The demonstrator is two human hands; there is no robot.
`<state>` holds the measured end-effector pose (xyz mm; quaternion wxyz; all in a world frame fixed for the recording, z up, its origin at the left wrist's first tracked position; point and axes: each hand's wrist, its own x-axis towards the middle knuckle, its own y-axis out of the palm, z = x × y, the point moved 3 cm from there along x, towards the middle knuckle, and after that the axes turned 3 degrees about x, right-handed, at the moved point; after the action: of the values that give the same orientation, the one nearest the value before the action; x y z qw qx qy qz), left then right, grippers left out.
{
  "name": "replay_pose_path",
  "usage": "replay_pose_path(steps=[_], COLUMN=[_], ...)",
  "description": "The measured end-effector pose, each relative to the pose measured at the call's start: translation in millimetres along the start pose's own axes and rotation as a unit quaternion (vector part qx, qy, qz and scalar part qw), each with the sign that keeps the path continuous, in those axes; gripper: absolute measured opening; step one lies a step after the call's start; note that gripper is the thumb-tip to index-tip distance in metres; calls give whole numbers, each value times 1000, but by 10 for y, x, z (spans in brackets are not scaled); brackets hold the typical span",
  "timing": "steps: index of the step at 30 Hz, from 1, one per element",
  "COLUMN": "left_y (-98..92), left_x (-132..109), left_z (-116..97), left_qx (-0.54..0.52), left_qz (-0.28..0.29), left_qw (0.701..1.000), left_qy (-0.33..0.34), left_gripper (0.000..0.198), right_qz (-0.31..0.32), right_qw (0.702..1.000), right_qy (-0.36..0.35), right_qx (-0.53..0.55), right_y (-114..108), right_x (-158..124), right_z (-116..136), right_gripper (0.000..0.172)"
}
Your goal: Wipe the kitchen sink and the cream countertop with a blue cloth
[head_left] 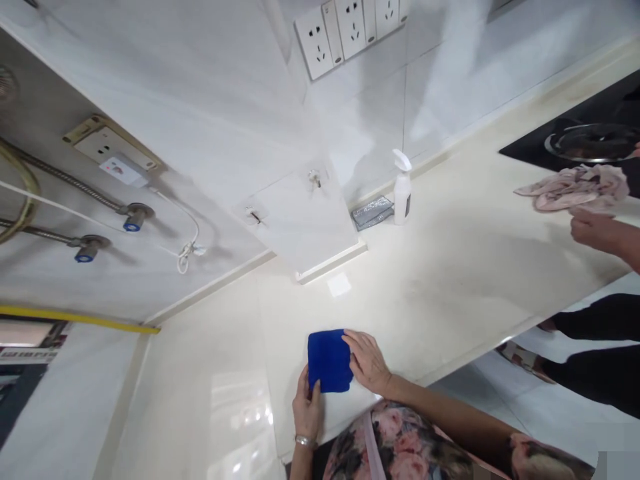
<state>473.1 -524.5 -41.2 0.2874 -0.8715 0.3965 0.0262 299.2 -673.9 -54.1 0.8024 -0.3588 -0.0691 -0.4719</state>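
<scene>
A blue cloth [330,361], folded into a small square, is between my two hands above the pale countertop [240,313]. My left hand [306,407] grips its lower left edge, thumb on top and the other fingers partly hidden at the side. At the upper right corner, my right hand [367,361] has its fingertips closed on the cloth's edge. Whether the cloth rests on the counter or is slightly lifted, I cannot tell.
By the wall stand a white spray bottle [402,190] and a folded grey cloth [373,213]. A boxed-in wall corner [310,227] juts onto the counter. On the right, a co-worker's hand [595,230] touches a pink cloth [583,189] near a black gas hob [575,137].
</scene>
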Motion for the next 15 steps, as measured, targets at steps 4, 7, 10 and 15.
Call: replay_pose_path(steps=[4, 7, 10, 15], left_y=[35, 49, 64, 95], left_x=[91, 163, 216, 255], left_z=[-116, -228, -263, -186], left_qx=[6, 103, 177, 189], left_qz=[31, 37, 41, 67], left_qw=[999, 994, 983, 980], left_qy=[-6, 10, 30, 17], left_gripper=[90, 91, 82, 68], right_qz=[7, 9, 15, 62], right_qw=[1000, 1000, 999, 998], right_qy=[-20, -29, -26, -19], right_qx=[-2, 6, 11, 20], right_y=[-11, -26, -36, -48], right_x=[-2, -3, -8, -26], right_z=[3, -6, -30, -77], right_gripper=[59, 54, 55, 66])
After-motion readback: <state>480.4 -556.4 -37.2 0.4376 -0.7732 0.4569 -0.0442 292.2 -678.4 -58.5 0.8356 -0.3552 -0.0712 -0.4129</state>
